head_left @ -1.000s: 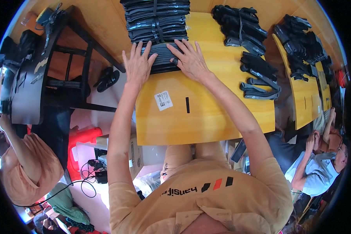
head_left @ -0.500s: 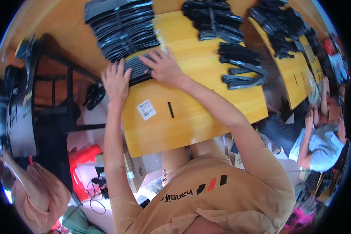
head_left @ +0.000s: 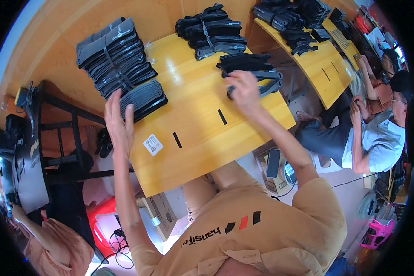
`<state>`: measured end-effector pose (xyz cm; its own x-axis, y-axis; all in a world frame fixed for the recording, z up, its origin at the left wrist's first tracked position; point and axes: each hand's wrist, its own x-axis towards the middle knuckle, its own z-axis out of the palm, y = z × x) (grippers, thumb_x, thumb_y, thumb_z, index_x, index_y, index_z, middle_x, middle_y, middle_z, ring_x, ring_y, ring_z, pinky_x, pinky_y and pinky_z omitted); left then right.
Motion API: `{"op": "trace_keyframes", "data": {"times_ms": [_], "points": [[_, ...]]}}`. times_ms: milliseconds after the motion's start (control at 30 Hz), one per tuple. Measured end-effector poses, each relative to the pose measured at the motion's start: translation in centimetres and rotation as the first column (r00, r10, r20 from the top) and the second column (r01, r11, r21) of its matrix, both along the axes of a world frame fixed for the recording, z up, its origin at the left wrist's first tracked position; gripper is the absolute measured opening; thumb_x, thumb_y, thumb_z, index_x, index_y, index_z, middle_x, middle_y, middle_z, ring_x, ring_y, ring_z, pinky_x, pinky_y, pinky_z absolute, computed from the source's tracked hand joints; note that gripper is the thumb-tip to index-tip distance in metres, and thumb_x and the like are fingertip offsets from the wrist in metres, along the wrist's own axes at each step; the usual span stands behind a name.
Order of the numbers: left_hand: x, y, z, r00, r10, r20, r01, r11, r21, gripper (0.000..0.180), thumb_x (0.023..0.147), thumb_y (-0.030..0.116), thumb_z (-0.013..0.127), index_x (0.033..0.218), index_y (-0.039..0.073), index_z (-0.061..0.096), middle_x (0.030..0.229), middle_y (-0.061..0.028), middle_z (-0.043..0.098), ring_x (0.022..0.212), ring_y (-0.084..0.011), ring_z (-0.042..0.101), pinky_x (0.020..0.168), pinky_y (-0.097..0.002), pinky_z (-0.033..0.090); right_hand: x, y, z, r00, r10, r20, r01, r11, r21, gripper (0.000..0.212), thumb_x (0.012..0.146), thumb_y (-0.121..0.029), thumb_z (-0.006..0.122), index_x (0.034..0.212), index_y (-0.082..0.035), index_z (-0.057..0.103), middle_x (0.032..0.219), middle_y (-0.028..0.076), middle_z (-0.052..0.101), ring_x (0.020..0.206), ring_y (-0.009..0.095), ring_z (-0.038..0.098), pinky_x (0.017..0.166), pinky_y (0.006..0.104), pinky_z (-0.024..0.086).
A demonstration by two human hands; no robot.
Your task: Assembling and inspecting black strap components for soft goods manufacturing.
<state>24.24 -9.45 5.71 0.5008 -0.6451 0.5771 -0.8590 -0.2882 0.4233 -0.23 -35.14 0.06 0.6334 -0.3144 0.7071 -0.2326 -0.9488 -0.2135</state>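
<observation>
low stack (head_left: 145, 99): far left part of the table, just in front of the tall bound stack (head_left: 117, 57). flat dark pieces, ribbed edges up. looks soft and floppy singly, firmer as a block; probably light per piece, likely to slide or fan. best hold: both ends pressed inward, palms flat. unlikely to break.

loose pile (head_left: 246, 60): far right part of the same table. black folded bands at the far side, grey loops at the near side. seem bendy, light, easy to tangle; pinch one band near its fold.

left hand (head_left: 119, 120): beside the left end of the low stack, thumb and fingers apart, nothing in the grip; contact with the stack unclear. right hand (head_left: 244, 94): over the near left edge of the loose pile, fingers bent, blurred; cannot tell whether they close on a band.

around: yellow table (head_left: 195, 156) under it all; second table (head_left: 329, 76) to the right, similar piles on it. tied bundle (head_left: 211, 34) behind the loose pile, crowding its far side; tall bound stack blocks the low stack's far side. white label (head_left: 152, 145) near left, low and flat, hardly in the way.
</observation>
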Motion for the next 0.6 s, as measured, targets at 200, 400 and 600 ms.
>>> {"op": "trace_keyframes", "data": {"times_ms": [200, 400, 600], "points": [[-19.3, 0.9, 10.3, -0.195, -0.854, -0.483, 0.428, 0.369, -0.825, 0.079, 0.088, 0.065, 0.025, 0.106, -0.004, 0.06, 0.114, -0.0205, 0.056, 0.106, -0.0271, 0.054, 0.096, -0.0367, 0.037, -12.5, -10.6, -3.2, 0.862, -0.497, -0.097, 0.506, 0.847, 0.164, 0.021, 0.081, -0.011, 0.049, 0.094, -0.005, 0.064, 0.097, 0.013, 0.056, 0.094, 0.031, 0.052, 0.084, 0.0404, 0.042], [-27.1, 0.7, 17.0, -0.598, -0.764, -0.24, 0.388, -0.014, -0.921, 0.106, 0.07, 0.078, 0.04, 0.123, -0.013, 0.04, 0.115, -0.0296, 0.051, 0.102, -0.0398, 0.055, 0.085, -0.0433, 0.047, -15.3, -11.6, -2.8, 0.827, -0.531, -0.184, 0.562, 0.78, 0.276, 0.028, 0.085, -0.018, 0.047, 0.1, -0.002, 0.064, 0.099, 0.017, 0.056, 0.095, 0.034, 0.05, 0.085, 0.0418, 0.041], [-28.4, 0.7, 18.1, -0.665, -0.666, -0.337, 0.447, 0.006, -0.894, 0.101, 0.076, 0.074, 0.035, 0.114, -0.019, 0.045, 0.105, -0.0306, 0.055, 0.093, -0.04, 0.059, 0.078, -0.0419, 0.049, -15.9, -12.6, -3.8, 0.82, -0.543, -0.182, 0.572, 0.782, 0.247, 0.03, 0.085, -0.019, 0.045, 0.1, -0.002, 0.064, 0.099, 0.017, 0.056, 0.096, 0.035, 0.05, 0.085, 0.042, 0.041]]}}
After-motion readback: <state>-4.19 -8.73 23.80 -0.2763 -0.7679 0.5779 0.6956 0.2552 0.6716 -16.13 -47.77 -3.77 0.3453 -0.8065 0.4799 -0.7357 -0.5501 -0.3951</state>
